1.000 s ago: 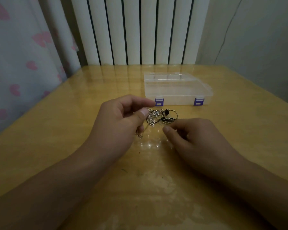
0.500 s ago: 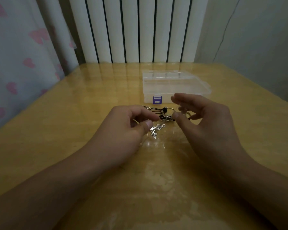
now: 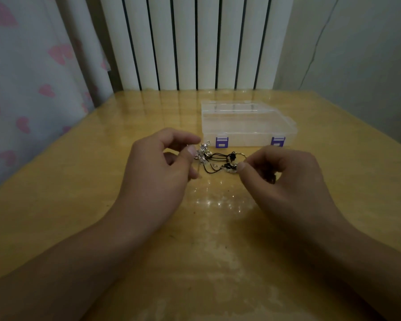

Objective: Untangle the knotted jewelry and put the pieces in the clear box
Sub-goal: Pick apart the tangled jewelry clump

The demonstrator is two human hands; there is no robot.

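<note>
**Q:** Pinching what, and how tightly?

**A:** Both hands hold the knotted jewelry [image 3: 218, 159] just above the desk [image 3: 79, 181]; the left hand [image 3: 158, 172] has thumb and forefinger closed in a narrow grip on a cluster of silver charms at the tangle's left end; the right hand [image 3: 285, 177] has thumb and forefinger closed on the dark beaded end at the right, its other fingers curled under.

**Q:** Which way does the tangle run?

**A:** Its long axis lies left to right between the two grips; thin black cords stretch across the gap, with one loop sagging toward the desk; whether that loop touches the surface cannot be told.

**Q:** And the clear box [image 3: 248, 123]?

**A:** Just beyond the jewelry, lid shut, two purple latches [image 3: 222, 142] facing the person; a white radiator [image 3: 195, 42] stands behind the desk.
</note>
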